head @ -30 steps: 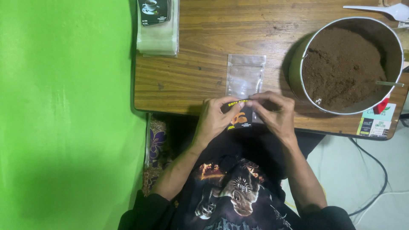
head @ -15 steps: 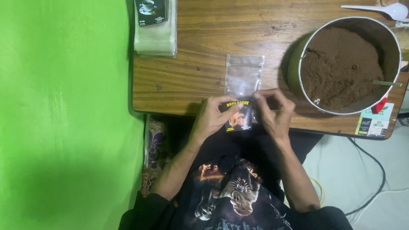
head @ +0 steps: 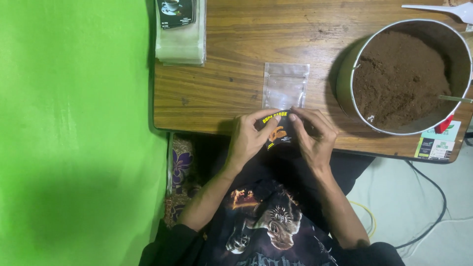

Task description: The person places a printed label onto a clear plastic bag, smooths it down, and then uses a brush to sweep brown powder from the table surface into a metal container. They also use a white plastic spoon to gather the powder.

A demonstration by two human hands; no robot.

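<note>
Both my hands hold a small black packet with orange print [head: 279, 133] at the near edge of the wooden table [head: 231, 93]. My left hand [head: 251, 138] pinches its left side, thumb on top. My right hand [head: 313, 135] pinches its right side. Just beyond the packet a clear empty zip pouch [head: 286, 84] lies flat on the table. To the right stands a large round metal tub full of brown powder [head: 406, 74].
A stack of clear pouches with a black printed one on top [head: 180, 27] lies at the table's far left. A white spoon [head: 441, 10] rests at the far right. A small printed box [head: 437, 144] sits by the tub. A green wall [head: 74, 123] fills the left.
The black packet has come further into view between my fingers, and my hands have shifted slightly on it. The clear pouch and tub have not moved.
</note>
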